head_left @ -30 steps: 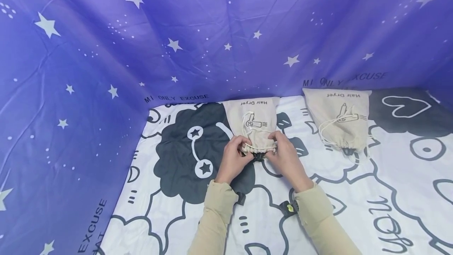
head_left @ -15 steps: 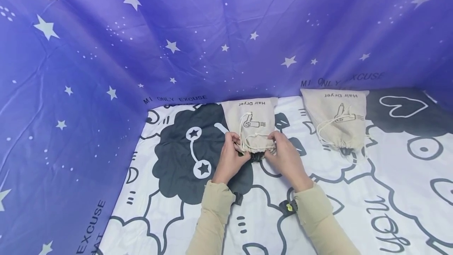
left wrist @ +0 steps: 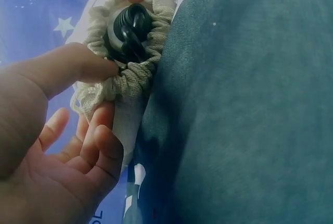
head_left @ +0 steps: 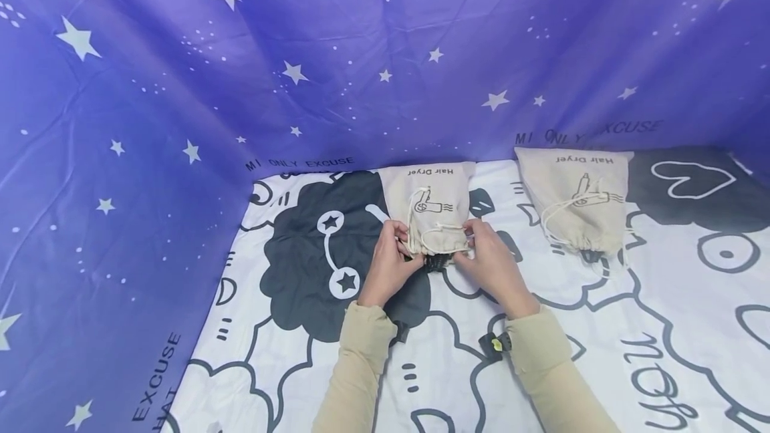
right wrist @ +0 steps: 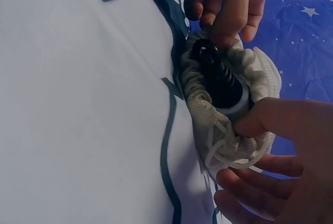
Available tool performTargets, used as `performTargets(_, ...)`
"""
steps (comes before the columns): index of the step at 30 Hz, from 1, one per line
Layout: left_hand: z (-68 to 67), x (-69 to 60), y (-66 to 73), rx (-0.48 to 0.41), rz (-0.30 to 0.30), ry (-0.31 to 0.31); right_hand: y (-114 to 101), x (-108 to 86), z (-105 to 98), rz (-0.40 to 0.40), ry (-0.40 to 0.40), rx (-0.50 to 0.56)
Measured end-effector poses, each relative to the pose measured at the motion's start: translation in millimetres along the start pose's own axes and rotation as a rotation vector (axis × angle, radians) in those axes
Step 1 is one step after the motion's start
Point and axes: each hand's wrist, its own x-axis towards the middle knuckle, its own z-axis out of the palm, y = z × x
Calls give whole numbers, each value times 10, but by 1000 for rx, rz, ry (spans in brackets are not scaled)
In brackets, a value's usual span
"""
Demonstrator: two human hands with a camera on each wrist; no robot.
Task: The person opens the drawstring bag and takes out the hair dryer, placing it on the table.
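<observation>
Left hand (head_left: 391, 262) has the bag's gathered rim (left wrist: 136, 81) pinched, thumb inside. The Hair Dryer bag (head_left: 434, 212) lies on the printed sheet (head_left: 240, 393) between both hands, black coiled cord (head_left: 436, 261) at its opening. Imo uneven tugging could snag that cord. Right hand (head_left: 492, 260) pinches the opposite side; if it slips, the opening might bunch up. Second bag (head_left: 577, 212) sits apart, far right.

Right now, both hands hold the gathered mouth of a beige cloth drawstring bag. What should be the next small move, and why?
Probably the left hand and right hand should gently spread the mouth of the beige cloth drawstring bag wider. They pinch its rim at opposite sides, and the ruffled opening is gathered rather closely around the black ribbed object inside.
</observation>
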Motion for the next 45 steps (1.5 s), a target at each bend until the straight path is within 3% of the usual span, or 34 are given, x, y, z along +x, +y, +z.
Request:
performTargets(10,-6,14,15,25,23,-5,-24,5,-3,-8,23,-43)
performTargets(19,11,0,35,56,8,3,-19,-13,-21,6,32,-101)
performTargets(27,14,-26,24,87,-15,2,-6,-32,-26,-15,30,-95)
performTargets(35,-66,-3,-10,89,8,21,-2,-12,-53,-21,19,-67)
performTargets(45,-84,-3,10,146,27,-42,-12,-1,-5,-45,16,-72)
